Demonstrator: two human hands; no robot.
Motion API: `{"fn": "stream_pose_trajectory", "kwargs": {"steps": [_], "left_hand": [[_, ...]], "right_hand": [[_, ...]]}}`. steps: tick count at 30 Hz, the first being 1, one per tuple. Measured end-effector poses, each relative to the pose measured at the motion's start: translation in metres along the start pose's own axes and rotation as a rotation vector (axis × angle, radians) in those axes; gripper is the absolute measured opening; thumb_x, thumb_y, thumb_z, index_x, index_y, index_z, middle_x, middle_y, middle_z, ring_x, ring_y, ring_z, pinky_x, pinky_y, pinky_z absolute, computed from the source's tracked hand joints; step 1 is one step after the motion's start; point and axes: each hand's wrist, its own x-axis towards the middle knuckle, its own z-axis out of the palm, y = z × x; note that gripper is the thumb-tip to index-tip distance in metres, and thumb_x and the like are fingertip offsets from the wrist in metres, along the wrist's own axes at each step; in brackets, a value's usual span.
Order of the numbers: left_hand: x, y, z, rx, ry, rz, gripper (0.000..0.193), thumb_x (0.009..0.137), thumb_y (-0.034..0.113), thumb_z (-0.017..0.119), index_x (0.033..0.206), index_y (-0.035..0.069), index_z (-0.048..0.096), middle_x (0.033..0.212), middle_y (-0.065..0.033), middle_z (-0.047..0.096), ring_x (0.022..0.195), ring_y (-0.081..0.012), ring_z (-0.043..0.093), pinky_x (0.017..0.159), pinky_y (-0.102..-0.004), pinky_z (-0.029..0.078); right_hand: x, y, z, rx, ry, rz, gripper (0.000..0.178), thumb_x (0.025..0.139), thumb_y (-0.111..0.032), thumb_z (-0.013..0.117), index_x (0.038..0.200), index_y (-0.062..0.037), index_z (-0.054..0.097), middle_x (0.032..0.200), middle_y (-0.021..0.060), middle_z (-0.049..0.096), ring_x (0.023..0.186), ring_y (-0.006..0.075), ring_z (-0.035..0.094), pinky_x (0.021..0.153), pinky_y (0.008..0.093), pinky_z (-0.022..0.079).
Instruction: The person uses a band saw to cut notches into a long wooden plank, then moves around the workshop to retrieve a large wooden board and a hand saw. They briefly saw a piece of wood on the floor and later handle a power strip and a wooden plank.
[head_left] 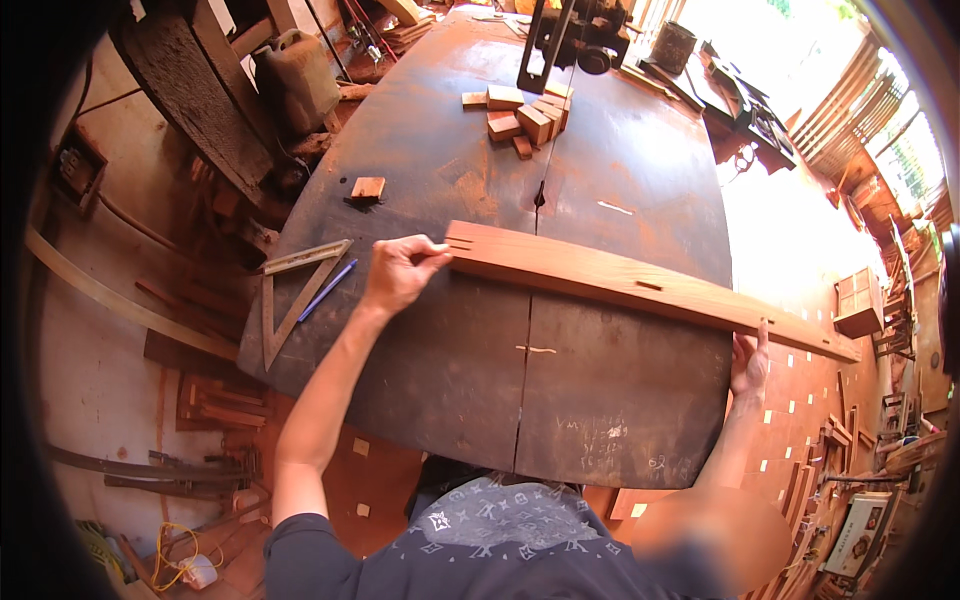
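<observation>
A long reddish wooden board [575, 270] lies slantwise across the dark metal saw table [430, 370], its right end jutting past the table's edge. Dark narrow slots are cut in its left end, middle and right part. My left hand [400, 272] is closed in a pinch, fingertips at the board's left end. Further right, my right hand [752, 362] holds the board's near edge from below, one finger reaching up onto its face. A thin upright blade [556, 135] runs down to the table slot beyond the board.
Several small wooden blocks [520, 118] are piled near the blade, and a single block [368, 188] lies at left. A set square [300, 290] and a blue pen [327, 290] rest by the left edge. The saw's guide [575, 45] hangs over the far part.
</observation>
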Motion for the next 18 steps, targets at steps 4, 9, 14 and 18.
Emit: {"fn": "stream_pose_trajectory", "kwargs": {"steps": [4,9,14,18], "left_hand": [[-0.002,0.024,0.055,-0.036,0.079,0.191,0.012,0.081,0.005,0.08,0.083,-0.001,0.07,0.073,-0.0123,0.07,0.064,-0.0122,0.066,0.058,-0.0269,0.049],[0.017,0.017,0.074,0.017,0.106,0.157,0.01,0.082,0.001,0.078,0.083,-0.002,0.069,0.072,-0.0144,0.068,0.064,-0.0083,0.064,0.057,-0.0274,0.048],[0.032,0.004,0.09,-0.066,0.118,0.109,0.011,0.084,-0.002,0.076,0.084,-0.003,0.065,0.085,-0.0115,0.076,0.07,-0.0089,0.068,0.06,-0.0257,0.051],[0.049,0.001,0.101,-0.102,0.124,0.15,0.01,0.084,-0.004,0.075,0.084,-0.003,0.064,0.091,-0.0123,0.077,0.074,-0.01,0.07,0.063,-0.0253,0.053]], "right_hand": [[0.041,-0.027,0.026,0.124,-0.117,-0.149,0.052,0.087,-0.048,0.075,0.123,-0.0125,0.063,0.122,0.0056,0.067,0.109,0.0225,0.063,0.094,0.0339,0.051],[0.068,-0.039,0.049,0.179,0.063,-0.125,0.045,0.084,-0.04,0.076,0.115,-0.0104,0.062,0.11,0.0086,0.067,0.104,0.0276,0.064,0.087,0.0487,0.057],[0.091,-0.046,0.076,0.314,0.199,-0.212,0.038,0.086,-0.032,0.067,0.116,-0.0086,0.06,0.113,0.0103,0.064,0.102,0.029,0.064,0.081,0.0496,0.058],[0.108,-0.053,0.085,0.317,0.276,-0.261,0.041,0.087,-0.035,0.065,0.116,-0.008,0.059,0.113,0.0117,0.064,0.1,0.029,0.065,0.078,0.0486,0.058]]}}
